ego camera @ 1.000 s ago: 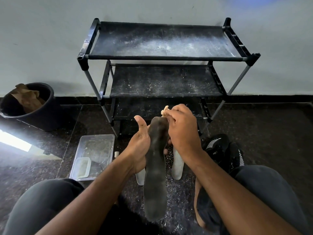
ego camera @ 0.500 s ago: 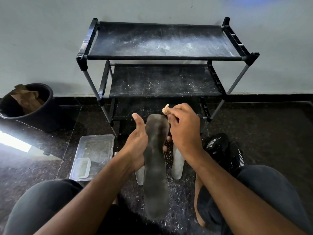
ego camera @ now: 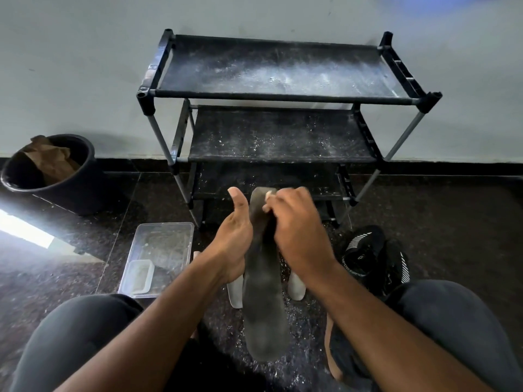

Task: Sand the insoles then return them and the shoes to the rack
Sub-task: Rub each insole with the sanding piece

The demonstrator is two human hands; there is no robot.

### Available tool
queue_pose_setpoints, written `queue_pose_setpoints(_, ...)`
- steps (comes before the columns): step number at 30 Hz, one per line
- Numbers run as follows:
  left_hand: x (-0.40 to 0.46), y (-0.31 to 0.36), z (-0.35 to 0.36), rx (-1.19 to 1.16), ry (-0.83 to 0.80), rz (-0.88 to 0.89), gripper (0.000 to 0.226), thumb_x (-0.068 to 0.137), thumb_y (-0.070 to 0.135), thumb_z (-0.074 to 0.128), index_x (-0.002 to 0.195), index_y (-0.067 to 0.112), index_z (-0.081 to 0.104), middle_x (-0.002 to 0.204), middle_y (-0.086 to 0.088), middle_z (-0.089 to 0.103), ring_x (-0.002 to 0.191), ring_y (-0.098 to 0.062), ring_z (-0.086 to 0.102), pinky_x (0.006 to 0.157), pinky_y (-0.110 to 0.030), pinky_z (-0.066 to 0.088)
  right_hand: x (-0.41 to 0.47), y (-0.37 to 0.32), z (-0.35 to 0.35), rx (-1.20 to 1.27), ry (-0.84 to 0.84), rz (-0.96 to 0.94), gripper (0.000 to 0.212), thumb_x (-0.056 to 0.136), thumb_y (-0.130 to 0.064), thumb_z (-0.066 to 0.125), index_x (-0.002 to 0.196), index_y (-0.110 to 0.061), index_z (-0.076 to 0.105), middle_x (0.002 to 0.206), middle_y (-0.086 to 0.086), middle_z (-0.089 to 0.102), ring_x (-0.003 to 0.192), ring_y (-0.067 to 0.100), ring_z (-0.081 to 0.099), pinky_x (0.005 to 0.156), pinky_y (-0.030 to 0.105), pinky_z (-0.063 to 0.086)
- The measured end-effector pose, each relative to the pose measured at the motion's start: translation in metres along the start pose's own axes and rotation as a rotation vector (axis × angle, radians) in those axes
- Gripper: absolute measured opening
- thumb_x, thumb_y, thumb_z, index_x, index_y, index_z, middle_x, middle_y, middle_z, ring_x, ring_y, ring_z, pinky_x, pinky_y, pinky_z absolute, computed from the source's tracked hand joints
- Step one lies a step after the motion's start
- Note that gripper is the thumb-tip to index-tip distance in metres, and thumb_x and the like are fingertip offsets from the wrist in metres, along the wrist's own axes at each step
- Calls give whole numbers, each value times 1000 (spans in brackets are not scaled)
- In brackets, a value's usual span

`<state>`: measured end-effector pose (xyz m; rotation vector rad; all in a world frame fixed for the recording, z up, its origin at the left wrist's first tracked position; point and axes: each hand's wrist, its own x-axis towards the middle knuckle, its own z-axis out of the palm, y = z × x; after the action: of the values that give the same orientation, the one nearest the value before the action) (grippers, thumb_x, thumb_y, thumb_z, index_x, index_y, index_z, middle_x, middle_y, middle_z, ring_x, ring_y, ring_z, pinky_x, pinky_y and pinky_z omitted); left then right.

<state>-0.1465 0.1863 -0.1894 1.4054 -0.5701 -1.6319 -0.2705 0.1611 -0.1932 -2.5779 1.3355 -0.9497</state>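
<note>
Sanding at centre frame, the left hand (ego camera: 232,241) cradles the dark insole (ego camera: 263,281) from beneath, thumb raised, while the right hand (ego camera: 294,222) pinches a pale sanding scrap (ego camera: 267,195) against its far tip; next, probably strokes down toward the near end, the rack (ego camera: 283,94) waiting at upper centre.

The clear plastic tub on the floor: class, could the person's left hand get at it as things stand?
Probably not yet: the left hand holds the insole being sanded. The clear plastic tub lies uncovered just left of that arm, so once freed, the way looks open.
</note>
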Motion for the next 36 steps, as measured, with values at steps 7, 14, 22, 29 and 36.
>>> queue_pose_setpoints(7, 12, 3, -18, -187, -29, -17, 116, 76, 96, 25, 130, 3, 68, 130, -23, 68, 122, -33, 67, 112, -48, 48, 7, -3, -13, 229, 143, 116, 19, 90, 3, 66, 108, 1, 72, 95, 5, 61, 88, 20, 58, 70, 23, 53)
queue_pose_setpoints(14, 9, 0, -11, -172, -81, 14, 77, 103, 63, 35, 129, -1, 67, 126, -21, 72, 119, -28, 70, 107, -40, 52, 2, -14, -1, 210, 21, 163, 16, 95, -7, 64, 107, -1, 73, 92, 4, 63, 91, 15, 54, 86, 16, 42)
queue_pose_setpoints(22, 18, 5, -26, -343, -111, -26, 82, 107, 64, 29, 143, -6, 54, 142, -25, 61, 134, -33, 60, 117, -43, 42, -5, -23, -1, 254, -193, 48, 18, 95, -10, 59, 89, -5, 75, 79, 1, 51, 86, 13, 46, 77, 29, 48)
queue_pose_setpoints(29, 12, 13, -26, -444, -186, 3, 82, 109, 59, 26, 118, -7, 73, 126, -25, 71, 110, -31, 74, 88, -39, 63, 5, -9, -9, 304, -18, 121, 10, 87, -7, 72, 96, -6, 77, 79, 1, 58, 84, 12, 46, 77, 5, 35)
queue_pose_setpoints(36, 13, 11, -23, -401, -294, -39, 84, 107, 63, 21, 143, -6, 54, 145, -24, 59, 138, -29, 57, 118, -38, 41, -3, -24, 3, 370, -46, 80, 16, 95, -5, 60, 93, -1, 75, 84, 5, 59, 86, 14, 50, 84, 15, 40)
